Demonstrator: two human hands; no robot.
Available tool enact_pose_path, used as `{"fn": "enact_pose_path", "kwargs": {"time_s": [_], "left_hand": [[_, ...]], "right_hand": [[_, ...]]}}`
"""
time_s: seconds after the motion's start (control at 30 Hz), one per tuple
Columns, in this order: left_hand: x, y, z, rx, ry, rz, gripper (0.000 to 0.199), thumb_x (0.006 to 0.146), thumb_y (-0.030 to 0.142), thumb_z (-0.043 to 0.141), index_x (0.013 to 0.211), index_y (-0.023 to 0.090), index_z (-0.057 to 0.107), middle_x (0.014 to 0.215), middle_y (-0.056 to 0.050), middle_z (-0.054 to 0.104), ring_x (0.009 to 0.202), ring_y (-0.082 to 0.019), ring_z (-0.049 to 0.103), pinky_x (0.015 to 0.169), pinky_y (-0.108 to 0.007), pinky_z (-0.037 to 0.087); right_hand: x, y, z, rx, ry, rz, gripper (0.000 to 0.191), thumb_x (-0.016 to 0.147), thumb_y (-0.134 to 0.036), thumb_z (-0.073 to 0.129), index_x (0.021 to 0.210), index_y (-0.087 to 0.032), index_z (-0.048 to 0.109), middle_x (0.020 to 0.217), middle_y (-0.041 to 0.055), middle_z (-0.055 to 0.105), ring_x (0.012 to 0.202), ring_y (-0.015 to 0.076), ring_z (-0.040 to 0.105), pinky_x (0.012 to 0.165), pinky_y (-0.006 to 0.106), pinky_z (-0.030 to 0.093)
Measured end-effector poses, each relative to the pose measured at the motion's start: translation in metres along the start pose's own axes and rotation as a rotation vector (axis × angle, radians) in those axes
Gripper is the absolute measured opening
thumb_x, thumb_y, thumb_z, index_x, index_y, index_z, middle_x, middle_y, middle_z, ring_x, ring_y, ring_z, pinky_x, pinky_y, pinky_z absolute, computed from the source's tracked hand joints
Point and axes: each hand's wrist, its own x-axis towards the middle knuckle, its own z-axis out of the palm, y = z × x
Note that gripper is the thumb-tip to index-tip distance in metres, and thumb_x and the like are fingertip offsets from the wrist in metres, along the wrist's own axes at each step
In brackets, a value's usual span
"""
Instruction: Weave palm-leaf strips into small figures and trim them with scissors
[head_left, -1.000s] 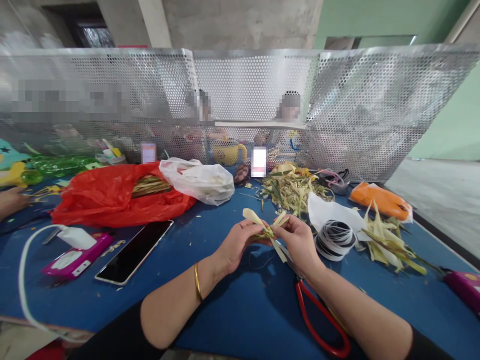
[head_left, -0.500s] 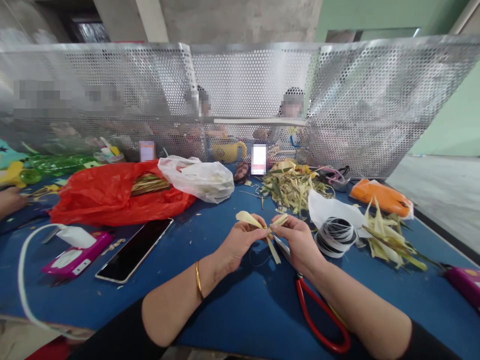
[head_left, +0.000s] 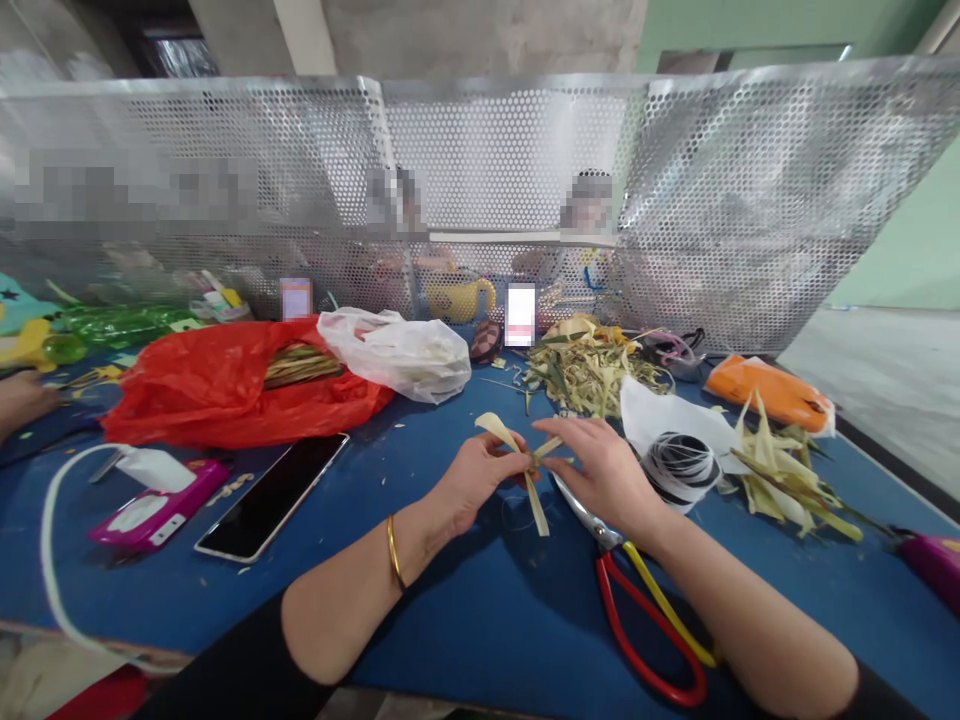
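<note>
My left hand (head_left: 480,478) is closed in a pinch on pale, dry husk strips (head_left: 537,508), which cross where the fingertips meet. One strip points up and left, one hangs down, and a short one points right. My right hand (head_left: 600,470) is beside that short end, its thumb and fingers apart; any light touch on the strip cannot be made out. Scissors (head_left: 651,625) with one red and one yellow handle lie on the blue table (head_left: 450,630), partly beneath my right hand and forearm. A spool of black and white ribbon (head_left: 681,470) stands right of that hand.
A heap of husk scraps (head_left: 581,365) lies behind my hands. To the left are a red bag (head_left: 202,385), a white bag (head_left: 405,355), a phone (head_left: 274,500) and a purple device (head_left: 161,505). An orange packet (head_left: 769,390) and loose husks (head_left: 784,475) lie right. A perforated screen (head_left: 510,150) stands behind.
My right hand has let its pinch on the strip loosen, spreading its fingers and shifting slightly right and up. More of the scissors shows. My left hand keeps its pinch on the strips.
</note>
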Motion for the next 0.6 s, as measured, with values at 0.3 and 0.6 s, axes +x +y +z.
{"fn": "enact_pose_path", "kwargs": {"time_s": [0.3,0.6], "left_hand": [[0.002,-0.001,-0.004,0.086,-0.019,0.058,0.014,0.063,0.02,0.07,0.072,0.016,0.06,0.06,0.002,0.063,0.059,-0.013,0.06,0.063,-0.024,0.047],[-0.001,0.008,-0.005,0.156,-0.142,0.047,0.02,0.065,0.025,0.074,0.073,0.015,0.06,0.061,0.0,0.065,0.061,-0.014,0.062,0.063,-0.024,0.048]], "right_hand": [[0.002,-0.003,-0.002,-0.123,-0.068,-0.174,0.024,0.089,-0.018,0.056,0.111,-0.018,0.062,0.111,0.01,0.068,0.122,0.0275,0.051,0.109,0.051,0.028],[0.001,0.002,0.007,0.659,-0.256,0.295,0.011,0.086,-0.025,0.057,0.082,-0.019,0.065,0.078,0.0009,0.068,0.067,0.0149,0.063,0.065,0.026,0.049]]}}
